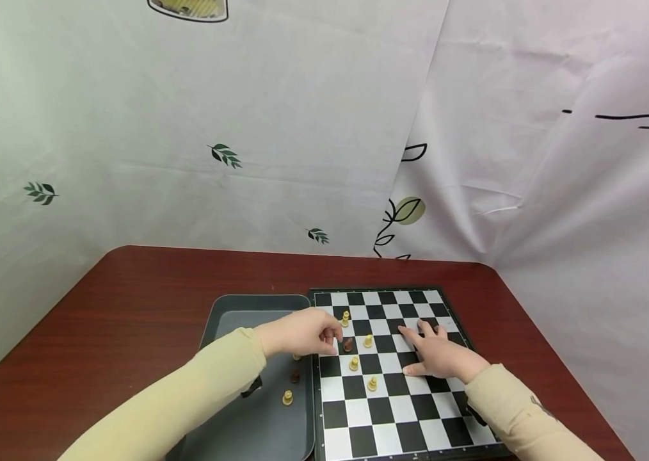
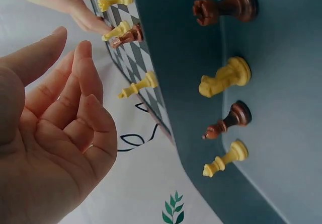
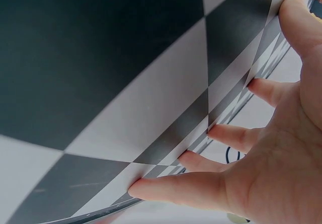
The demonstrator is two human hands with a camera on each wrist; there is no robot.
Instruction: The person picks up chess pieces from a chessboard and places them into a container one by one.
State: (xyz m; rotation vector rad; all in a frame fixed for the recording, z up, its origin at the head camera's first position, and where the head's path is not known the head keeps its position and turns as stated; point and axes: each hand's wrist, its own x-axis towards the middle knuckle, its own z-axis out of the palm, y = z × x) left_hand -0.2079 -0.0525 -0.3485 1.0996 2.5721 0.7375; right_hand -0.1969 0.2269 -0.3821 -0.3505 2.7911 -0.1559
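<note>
My left hand (image 1: 308, 331) hovers at the chessboard's left edge, beside a brown chess piece (image 1: 348, 345). In the left wrist view its fingers are loosely curled, with nothing between thumb and fingertips. My right hand (image 1: 436, 354) rests spread on the right half of the chessboard (image 1: 401, 405), fingertips touching the squares. Several yellow pieces stand around the brown one, including a yellow chess piece (image 1: 368, 341) and another yellow piece (image 1: 372, 383). The grey tray (image 1: 244, 422) holds a brown rook (image 2: 226, 6), a yellow knight (image 2: 225, 76), a brown piece (image 2: 229, 121) and a slim yellow piece (image 2: 226, 158).
The tray lies against the board's left side, partly covered by my left forearm. Both sit on a dark red wooden table (image 1: 128, 320). A pale patterned cloth (image 1: 278, 96) hangs behind the table's far edge and along its right side.
</note>
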